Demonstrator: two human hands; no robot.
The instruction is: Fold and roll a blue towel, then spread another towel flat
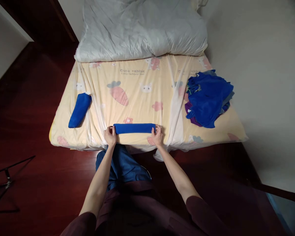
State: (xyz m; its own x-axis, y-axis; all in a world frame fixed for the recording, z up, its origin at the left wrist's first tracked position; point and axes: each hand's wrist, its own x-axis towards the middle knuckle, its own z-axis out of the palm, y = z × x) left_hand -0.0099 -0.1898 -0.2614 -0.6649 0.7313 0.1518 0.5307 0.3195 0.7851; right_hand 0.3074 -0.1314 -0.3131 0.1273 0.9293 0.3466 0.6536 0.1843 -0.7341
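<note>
Left hand [110, 135], right hand [157, 135] each pinch one end of long flat blue cloth [134, 128] on bed [137, 98]; soft fabric, narrow strip.

Blue folded cloth [134, 128] on pale yellow sheet [137, 98] (carrot and rabbit print).

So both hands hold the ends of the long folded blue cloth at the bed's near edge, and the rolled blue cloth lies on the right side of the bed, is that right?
Not quite. The head view shows the rolled blue cloth on the left side of the bed; the right side holds a loose pile of blue cloths. The rest stands: the left hand and right hand hold the ends of the long folded blue cloth.
</note>
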